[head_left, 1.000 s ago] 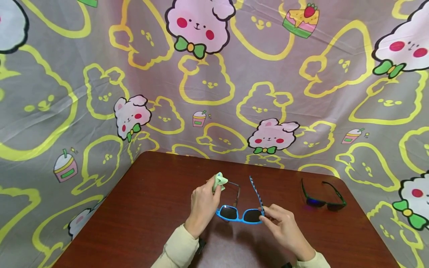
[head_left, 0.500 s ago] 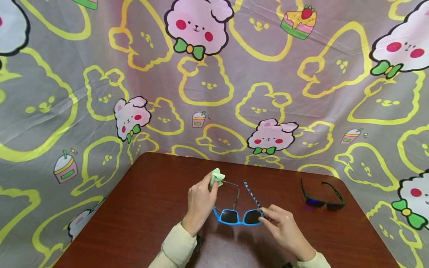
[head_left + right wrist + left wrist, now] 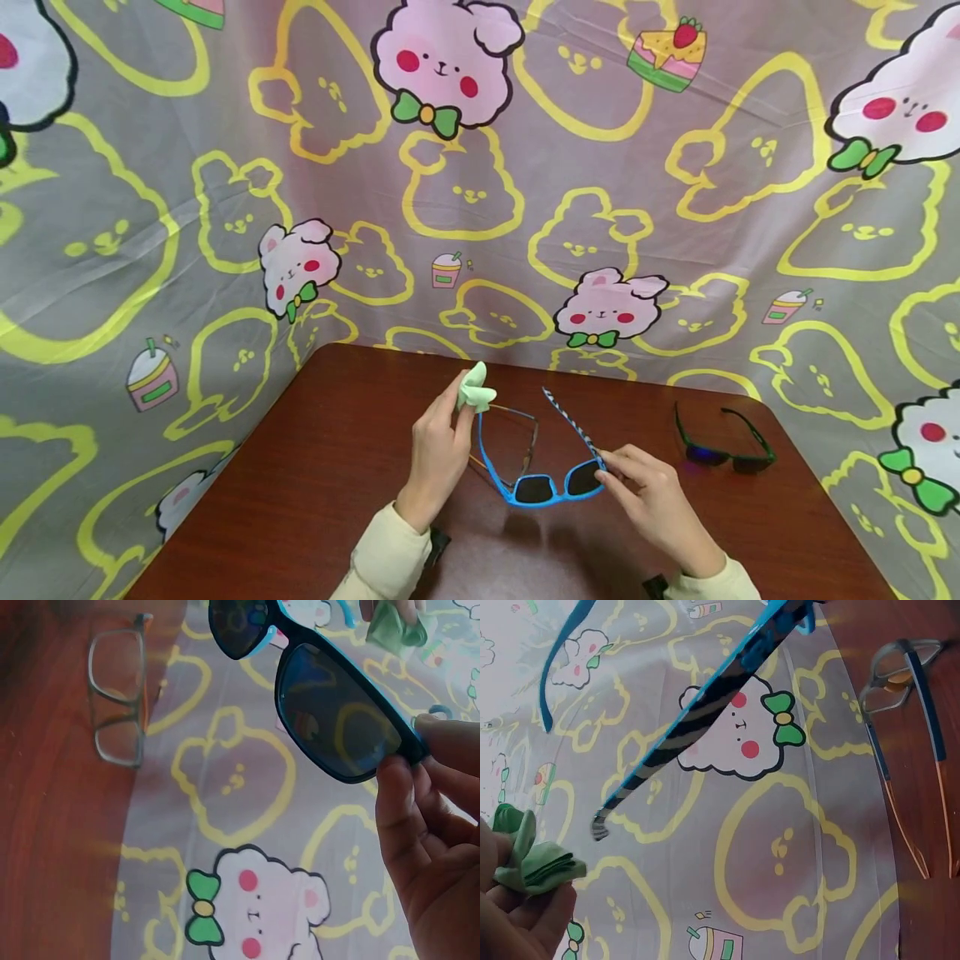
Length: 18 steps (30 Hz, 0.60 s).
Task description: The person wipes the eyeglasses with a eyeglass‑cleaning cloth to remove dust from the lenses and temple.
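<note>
My left hand (image 3: 437, 446) pinches a crumpled light green cloth (image 3: 476, 388) between thumb and fingers. With thumb and fingertips, my right hand (image 3: 660, 498) holds a pair of blue sunglasses (image 3: 495, 475) at one hinge. They are raised above the table, dark lenses toward me and both temples unfolded. In the left wrist view, one striped temple (image 3: 682, 735) ends a short way from the green cloth (image 3: 547, 862). A dark lens (image 3: 337, 712) fills the upper middle of the right wrist view, with the right thumb and fingers at its corner.
Behind the sunglasses, thin-framed clear eyeglasses (image 3: 530, 446) lie on the brown table (image 3: 337, 433). Dark sunglasses (image 3: 707, 455) with bluish lenses rest unfolded at the right. A cartoon-printed curtain (image 3: 480, 250) surrounds the table's far and side edges.
My left hand has moved a little left and up with the cloth, away from the lenses. The blue sunglasses have turned and shifted slightly right with my right hand.
</note>
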Each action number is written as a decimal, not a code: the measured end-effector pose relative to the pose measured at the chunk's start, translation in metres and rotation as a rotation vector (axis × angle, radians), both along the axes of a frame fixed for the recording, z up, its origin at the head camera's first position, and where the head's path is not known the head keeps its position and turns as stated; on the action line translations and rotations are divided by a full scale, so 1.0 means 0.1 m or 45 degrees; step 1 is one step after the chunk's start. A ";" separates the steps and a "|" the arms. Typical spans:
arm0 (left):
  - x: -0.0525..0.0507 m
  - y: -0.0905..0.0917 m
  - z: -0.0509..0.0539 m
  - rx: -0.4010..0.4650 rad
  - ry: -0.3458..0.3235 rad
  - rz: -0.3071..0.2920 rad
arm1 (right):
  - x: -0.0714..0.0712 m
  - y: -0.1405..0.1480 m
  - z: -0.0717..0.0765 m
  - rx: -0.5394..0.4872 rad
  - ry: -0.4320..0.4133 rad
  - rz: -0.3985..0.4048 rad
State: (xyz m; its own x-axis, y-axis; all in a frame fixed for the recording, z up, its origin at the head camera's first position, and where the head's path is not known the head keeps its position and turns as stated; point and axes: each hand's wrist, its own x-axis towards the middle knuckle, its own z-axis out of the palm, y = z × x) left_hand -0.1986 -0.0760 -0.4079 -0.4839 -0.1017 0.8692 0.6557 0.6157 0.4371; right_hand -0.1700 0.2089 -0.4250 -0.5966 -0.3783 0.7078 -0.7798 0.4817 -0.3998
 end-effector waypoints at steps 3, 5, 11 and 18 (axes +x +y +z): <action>0.02 0.02 0.00 -0.003 0.053 -0.060 | -0.01 0.03 0.03 0.009 0.037 -0.018; 0.04 0.03 0.01 -0.024 0.086 -0.110 | -0.01 0.05 0.04 0.028 0.045 -0.033; 0.08 0.12 0.05 -0.173 0.232 -0.271 | -0.01 0.05 0.05 0.067 0.023 -0.042; 0.14 0.24 0.04 -0.450 0.364 -0.323 | -0.01 -0.02 0.08 0.089 0.067 -0.020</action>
